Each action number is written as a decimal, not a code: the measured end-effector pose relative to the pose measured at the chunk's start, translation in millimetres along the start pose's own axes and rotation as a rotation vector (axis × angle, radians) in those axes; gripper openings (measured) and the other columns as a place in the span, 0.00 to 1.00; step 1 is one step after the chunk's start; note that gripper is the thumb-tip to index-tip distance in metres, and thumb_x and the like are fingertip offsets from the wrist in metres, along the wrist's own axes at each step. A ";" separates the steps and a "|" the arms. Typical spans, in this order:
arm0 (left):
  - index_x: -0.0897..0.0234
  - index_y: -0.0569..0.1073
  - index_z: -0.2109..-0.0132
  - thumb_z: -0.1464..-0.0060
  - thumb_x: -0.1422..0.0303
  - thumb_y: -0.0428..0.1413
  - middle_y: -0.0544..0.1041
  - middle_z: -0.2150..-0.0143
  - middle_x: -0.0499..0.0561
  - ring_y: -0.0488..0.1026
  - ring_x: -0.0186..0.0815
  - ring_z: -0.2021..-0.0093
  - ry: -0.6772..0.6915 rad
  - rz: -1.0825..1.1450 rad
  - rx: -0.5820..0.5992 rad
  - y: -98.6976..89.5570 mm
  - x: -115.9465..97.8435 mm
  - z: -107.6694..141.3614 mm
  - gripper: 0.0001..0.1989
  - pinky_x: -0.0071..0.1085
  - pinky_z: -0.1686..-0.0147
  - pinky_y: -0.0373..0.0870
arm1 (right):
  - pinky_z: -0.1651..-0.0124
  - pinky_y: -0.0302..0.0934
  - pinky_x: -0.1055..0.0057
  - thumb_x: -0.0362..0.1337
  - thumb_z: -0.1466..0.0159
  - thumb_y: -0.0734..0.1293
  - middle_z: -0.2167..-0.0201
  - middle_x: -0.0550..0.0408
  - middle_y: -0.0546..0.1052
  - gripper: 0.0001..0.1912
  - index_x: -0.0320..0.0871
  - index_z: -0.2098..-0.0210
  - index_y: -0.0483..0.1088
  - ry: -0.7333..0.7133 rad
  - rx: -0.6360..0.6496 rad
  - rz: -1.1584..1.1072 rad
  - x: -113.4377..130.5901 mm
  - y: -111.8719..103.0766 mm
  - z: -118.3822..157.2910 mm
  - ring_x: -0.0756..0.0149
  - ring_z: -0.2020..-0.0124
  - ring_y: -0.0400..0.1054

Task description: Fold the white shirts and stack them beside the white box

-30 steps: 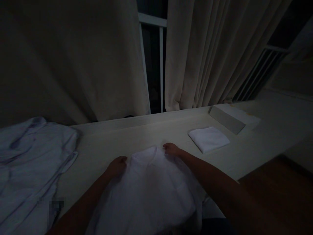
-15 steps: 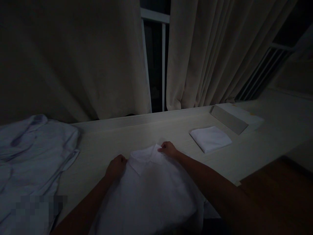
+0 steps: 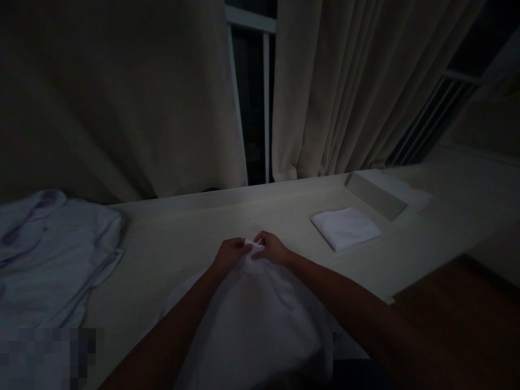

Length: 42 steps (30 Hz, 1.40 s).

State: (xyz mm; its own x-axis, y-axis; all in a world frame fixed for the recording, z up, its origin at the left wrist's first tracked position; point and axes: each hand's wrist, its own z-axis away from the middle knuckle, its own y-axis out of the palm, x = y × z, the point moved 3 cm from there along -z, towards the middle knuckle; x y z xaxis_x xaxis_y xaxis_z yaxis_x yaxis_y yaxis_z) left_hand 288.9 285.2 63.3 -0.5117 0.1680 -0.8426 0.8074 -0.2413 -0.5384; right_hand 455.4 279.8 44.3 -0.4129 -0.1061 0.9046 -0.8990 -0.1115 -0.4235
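A white collared shirt (image 3: pixel 260 319) is spread before me, its lower part hanging over the near edge of the table. My left hand (image 3: pixel 231 253) is closed on the shirt at the collar. Right beside it, my right hand (image 3: pixel 271 248) pinches the other side of the same collar, fingers bent around the fabric. The collar is bunched between both hands, so its exact shape is partly hidden. The light is dim.
On the whitish table (image 3: pixel 170 233) a folded white cloth (image 3: pixel 345 228) lies to the right, with a pale box (image 3: pixel 376 192) behind it. Another light shirt (image 3: pixel 44 260) lies rumpled at the left. Beige curtains (image 3: pixel 325 81) hang behind.
My left hand has moved right and slightly up, bringing its side of the collar close to my right hand. The collar, spread wide before, is now gathered between them.
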 end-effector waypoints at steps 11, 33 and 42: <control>0.65 0.75 0.61 0.59 0.63 0.57 0.79 0.65 0.53 0.76 0.39 0.64 -0.005 0.185 -0.033 -2.1 5.8 4.2 0.16 0.33 0.63 0.72 | 0.73 0.53 0.76 0.38 0.45 0.73 0.79 0.60 0.72 0.07 0.39 0.73 0.77 -0.013 0.049 0.062 13.8 -6.5 6.0 0.73 0.76 0.63; 0.63 0.76 0.60 0.51 0.55 0.53 0.79 0.63 0.52 0.74 0.39 0.61 0.067 -0.101 0.001 -14.7 -3.0 -13.5 0.18 0.32 0.61 0.68 | 0.70 0.57 0.75 0.40 0.47 0.73 0.75 0.57 0.77 0.09 0.40 0.69 0.79 -0.023 0.001 -0.094 7.7 -11.7 -10.1 0.69 0.74 0.68; 0.67 0.75 0.54 0.57 0.51 0.56 0.78 0.52 0.63 0.75 0.46 0.55 -0.174 -0.111 0.002 -57.6 79.0 3.1 0.28 0.39 0.55 0.70 | 0.69 0.58 0.75 0.41 0.46 0.72 0.74 0.57 0.75 0.10 0.39 0.71 0.74 0.063 -0.023 -0.239 -19.6 -18.2 -3.5 0.71 0.73 0.66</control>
State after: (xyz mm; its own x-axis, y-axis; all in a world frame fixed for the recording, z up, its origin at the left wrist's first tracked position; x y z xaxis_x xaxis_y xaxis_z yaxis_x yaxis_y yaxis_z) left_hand 201.1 309.4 27.7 -0.6407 0.0264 -0.7674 0.7426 -0.2327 -0.6280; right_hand 479.3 287.3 34.5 -0.1961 -0.0178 0.9804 -0.9750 -0.1032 -0.1969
